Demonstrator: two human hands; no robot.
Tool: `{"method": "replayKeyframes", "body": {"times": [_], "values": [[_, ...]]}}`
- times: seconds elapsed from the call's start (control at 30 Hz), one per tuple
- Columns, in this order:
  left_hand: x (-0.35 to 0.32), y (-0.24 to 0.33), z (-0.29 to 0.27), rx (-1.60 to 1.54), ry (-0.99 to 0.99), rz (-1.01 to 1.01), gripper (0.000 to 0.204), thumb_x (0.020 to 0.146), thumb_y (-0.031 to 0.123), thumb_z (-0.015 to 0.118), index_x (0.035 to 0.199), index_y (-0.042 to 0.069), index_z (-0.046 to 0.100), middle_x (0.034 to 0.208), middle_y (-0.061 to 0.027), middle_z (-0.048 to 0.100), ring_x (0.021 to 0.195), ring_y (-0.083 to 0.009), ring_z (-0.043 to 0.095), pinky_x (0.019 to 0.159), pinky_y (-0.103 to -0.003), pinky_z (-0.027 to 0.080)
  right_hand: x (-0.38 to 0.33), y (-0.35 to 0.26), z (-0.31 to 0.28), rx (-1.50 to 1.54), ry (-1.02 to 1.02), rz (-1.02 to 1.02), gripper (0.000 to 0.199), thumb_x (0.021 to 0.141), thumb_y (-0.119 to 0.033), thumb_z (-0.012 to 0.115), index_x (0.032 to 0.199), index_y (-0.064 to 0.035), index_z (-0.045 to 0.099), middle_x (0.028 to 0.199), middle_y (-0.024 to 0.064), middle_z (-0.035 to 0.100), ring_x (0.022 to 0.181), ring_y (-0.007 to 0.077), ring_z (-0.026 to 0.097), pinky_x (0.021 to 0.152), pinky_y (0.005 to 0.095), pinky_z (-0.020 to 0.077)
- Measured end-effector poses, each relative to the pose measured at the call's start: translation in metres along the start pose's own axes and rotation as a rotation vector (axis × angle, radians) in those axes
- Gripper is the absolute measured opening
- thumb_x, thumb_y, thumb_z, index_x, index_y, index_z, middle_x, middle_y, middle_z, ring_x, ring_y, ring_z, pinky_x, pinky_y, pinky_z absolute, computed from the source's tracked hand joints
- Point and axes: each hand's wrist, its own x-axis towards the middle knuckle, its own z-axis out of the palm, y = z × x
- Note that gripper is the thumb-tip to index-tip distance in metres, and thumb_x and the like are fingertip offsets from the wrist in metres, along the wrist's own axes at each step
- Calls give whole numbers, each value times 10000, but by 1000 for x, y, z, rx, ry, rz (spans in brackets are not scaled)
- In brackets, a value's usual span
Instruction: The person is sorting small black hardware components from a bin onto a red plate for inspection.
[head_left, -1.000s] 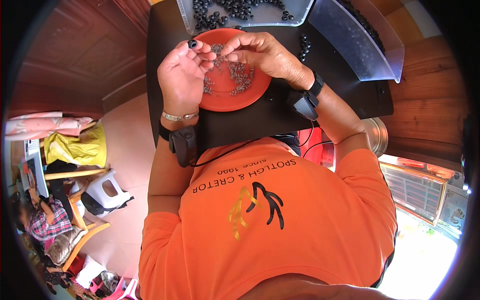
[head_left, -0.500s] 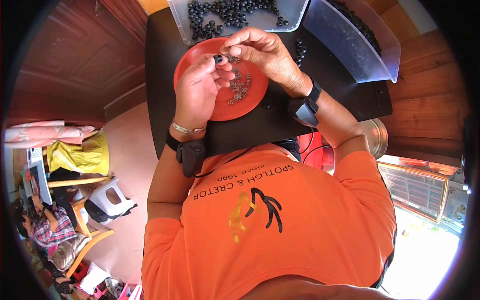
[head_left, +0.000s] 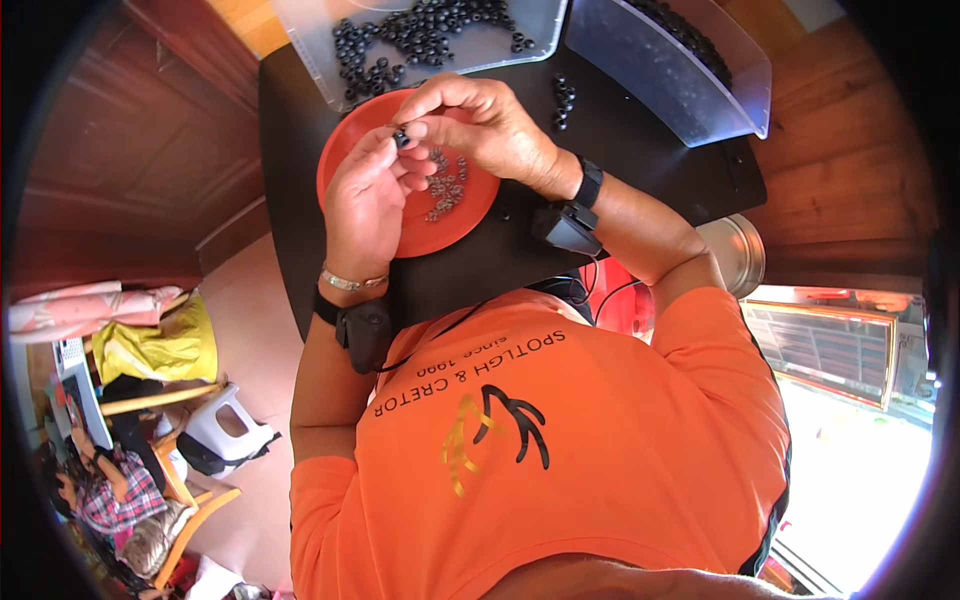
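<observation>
My left hand (head_left: 368,195) pinches a small black bead-like part (head_left: 402,139) between thumb and forefinger, its other fingers half curled. Right above that part, the thumb and forefinger of my right hand (head_left: 490,125) are closed together, touching or nearly touching it. Whatever they hold is too small to make out. Both hands are over a round orange plate (head_left: 470,215), in which many small silvery metal pieces (head_left: 446,190) lie in a loose patch. My left hand hides the plate's left part.
Behind the plate, a clear plastic bin (head_left: 540,48) holds many black bead-like parts. A second translucent bin (head_left: 650,75), with more dark parts, stands at the back right. Several loose black parts (head_left: 562,100) lie between them on the dark table (head_left: 640,170). A person (head_left: 120,490) sits far left.
My right hand has come down onto the black part, closing the small gap between the two hands. The whole view has shifted, so table and bins appear farther left.
</observation>
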Motion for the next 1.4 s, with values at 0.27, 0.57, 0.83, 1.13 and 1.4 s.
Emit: {"method": "replayKeyframes", "body": {"times": [0.27,0.57,0.83,1.13,1.4], "values": [[-4,1,8,210,66,95,238,937,194,464,1046,3,555,918,-59,603,824,-157,579,718,-261,426,2,-8,-7,-476,-16,-206,115,835,-26,652,949,-40,653,914,46,639,855,173,613,760,294,490],[0,-2,3,144,72,94,218,944,190,455,1002,6,557,895,-53,603,813,-153,581,710,-267,428,2,-6,-5,-750,-33,-428,232,740,-56,725,967,-73,683,912,52,677,860,236,624,798,344,491],[2,1,-4,3,16,100,222,957,184,437,1001,8,566,939,-79,608,851,-194,586,737,-293,439,7,-16,-18,-569,61,-326,207,794,-157,698,993,-101,686,894,55,665,778,246,649,726,329,523],[-2,6,-7,-25,29,139,215,954,176,445,985,7,574,934,-89,605,847,-207,585,748,-309,448,3,-62,-48,-931,-43,-124,109,791,-79,644,876,-14,665,836,154,620,763,291,614,670,348,495],[0,6,-6,-56,38,121,204,949,189,455,971,23,571,916,-84,606,832,-203,583,737,-307,445,-31,-25,-80,-1112,-114,205,187,803,-162,665,946,-40,665,892,93,648,818,216,628,724,313,496]]}}
